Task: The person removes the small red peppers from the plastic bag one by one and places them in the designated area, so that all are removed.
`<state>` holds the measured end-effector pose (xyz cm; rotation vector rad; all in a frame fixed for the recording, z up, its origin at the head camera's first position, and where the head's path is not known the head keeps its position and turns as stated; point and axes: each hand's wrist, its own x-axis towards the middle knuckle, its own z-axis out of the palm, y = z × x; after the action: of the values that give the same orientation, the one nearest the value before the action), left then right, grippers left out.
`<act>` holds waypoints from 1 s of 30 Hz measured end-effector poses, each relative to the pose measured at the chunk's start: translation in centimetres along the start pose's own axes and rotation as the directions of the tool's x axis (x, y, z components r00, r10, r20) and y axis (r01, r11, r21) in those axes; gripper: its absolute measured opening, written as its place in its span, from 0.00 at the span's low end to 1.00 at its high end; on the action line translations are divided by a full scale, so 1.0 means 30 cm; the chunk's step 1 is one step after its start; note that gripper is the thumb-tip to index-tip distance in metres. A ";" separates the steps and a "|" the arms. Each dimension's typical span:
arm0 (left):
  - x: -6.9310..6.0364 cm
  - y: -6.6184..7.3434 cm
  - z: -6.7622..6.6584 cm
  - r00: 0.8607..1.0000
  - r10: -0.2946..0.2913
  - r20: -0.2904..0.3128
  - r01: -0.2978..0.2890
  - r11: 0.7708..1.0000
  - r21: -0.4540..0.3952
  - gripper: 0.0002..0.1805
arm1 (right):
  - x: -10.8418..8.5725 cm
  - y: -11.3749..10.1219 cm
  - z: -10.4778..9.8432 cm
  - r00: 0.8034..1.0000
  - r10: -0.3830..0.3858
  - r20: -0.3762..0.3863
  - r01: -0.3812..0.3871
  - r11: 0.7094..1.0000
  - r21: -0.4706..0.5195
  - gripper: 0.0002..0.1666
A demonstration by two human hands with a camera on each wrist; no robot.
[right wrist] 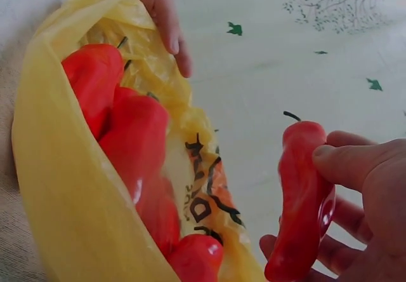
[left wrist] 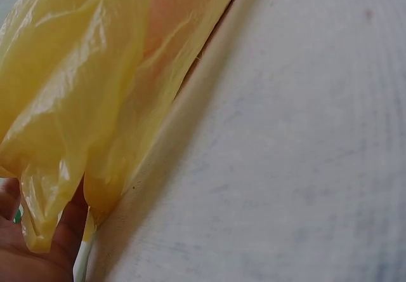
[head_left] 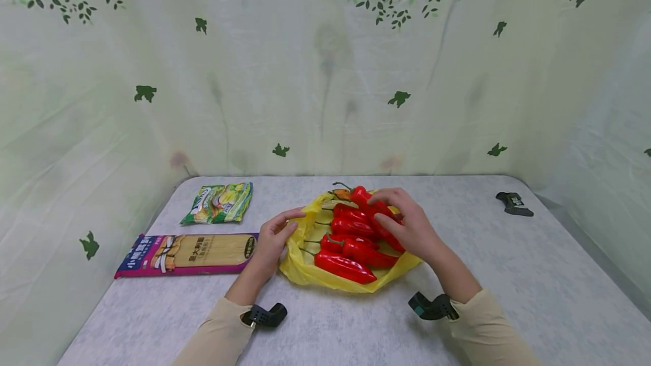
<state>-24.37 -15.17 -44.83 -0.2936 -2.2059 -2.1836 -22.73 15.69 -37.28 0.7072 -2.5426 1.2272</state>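
A yellow plastic bag [head_left: 300,275] lies on the table with its mouth spread wide, and several red peppers [head_left: 346,267] rest inside it. My right hand [head_left: 409,225] holds one long red pepper [right wrist: 298,199] between thumb and fingers, above the bag's right side. In the right wrist view this pepper is apart from the others, its dark stem pointing up. At the bag's left edge my left hand [head_left: 272,244] pinches the rim; the left wrist view shows a fold of yellow plastic [left wrist: 44,212] between its thumb and fingers.
A pack of noodles [head_left: 203,250] lies left of my left hand, with a green snack packet [head_left: 220,203] behind it. Toward the table's right edge is a small black packet [head_left: 514,204]. A leaf-patterned curtain [head_left: 315,72] hangs behind the table.
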 end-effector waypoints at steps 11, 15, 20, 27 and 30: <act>0.001 -0.004 -0.004 1.000 0.021 0.006 -0.021 1.000 0.001 0.18 | 0.004 -0.004 -0.050 0.997 0.027 -0.066 -0.027 1.000 0.009 0.12; 0.000 -0.003 -0.003 1.000 0.017 0.001 -0.017 1.000 0.005 0.18 | 0.008 0.005 -0.073 0.992 0.073 -0.105 -0.072 0.997 0.008 0.14; 0.004 -0.009 -0.001 1.000 0.014 -0.006 -0.014 1.000 0.014 0.18 | 0.010 0.019 -0.104 0.980 0.131 -0.147 -0.129 0.991 0.019 0.17; 0.002 -0.007 -0.003 1.000 0.017 0.003 -0.017 1.000 0.010 0.18 | 0.009 0.051 -0.152 0.953 0.234 -0.194 -0.224 0.972 0.073 0.20; 0.001 -0.005 -0.002 1.000 0.023 0.007 -0.023 1.000 0.009 0.19 | 0.006 0.071 -0.171 0.941 0.265 -0.210 -0.253 0.964 0.082 0.21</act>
<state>-24.44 -15.23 -44.97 -0.3251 -2.2039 -2.1639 -24.00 20.77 -35.45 0.2319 -2.4805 1.3741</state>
